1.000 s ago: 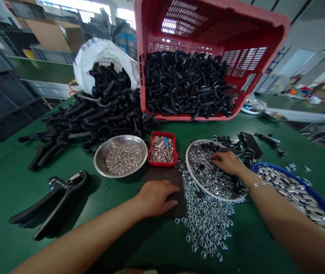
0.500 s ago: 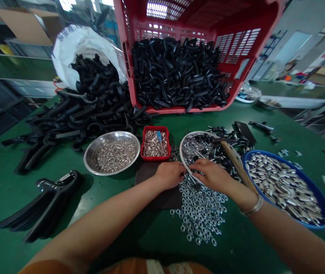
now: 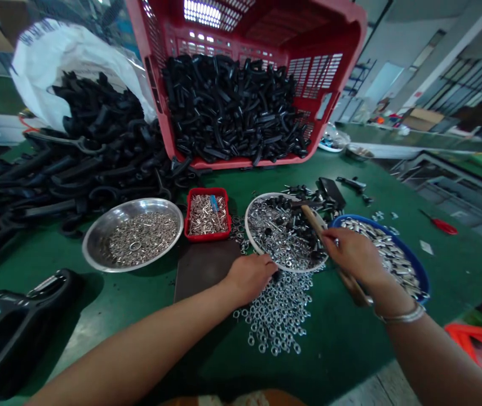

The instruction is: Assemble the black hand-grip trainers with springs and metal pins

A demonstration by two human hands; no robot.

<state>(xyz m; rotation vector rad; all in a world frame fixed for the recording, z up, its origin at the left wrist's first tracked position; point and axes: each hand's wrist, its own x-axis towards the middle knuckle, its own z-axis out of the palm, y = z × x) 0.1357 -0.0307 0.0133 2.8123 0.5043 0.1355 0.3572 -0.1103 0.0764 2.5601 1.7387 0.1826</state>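
My left hand (image 3: 252, 277) is closed at the near rim of a white round tray (image 3: 261, 251), over a spread of loose metal nuts (image 3: 278, 316). A small dark part (image 3: 275, 275) shows at its fingertips, mostly hidden. My right hand (image 3: 354, 254) has its fingers closed on the wooden handle of a hammer (image 3: 313, 221). The hammer's head lies over the tray, among small metal pieces and black-headed parts; the handle's lower end runs under my hand. Beside my left forearm lies a dark flat plate (image 3: 202, 265).
A steel bowl (image 3: 92, 256) and a red box (image 3: 207, 238) hold small metal pieces. A blue basin (image 3: 424, 282) of metal sleeves sits right. Behind stand a red crate (image 3: 232, 164) of black parts and a white sack (image 3: 33, 62). Black handles (image 3: 21, 332) lie left.
My right hand has left the tray's near rim and moved right, onto the hammer handle. My left hand stays by the rim. The view has turned to the right.
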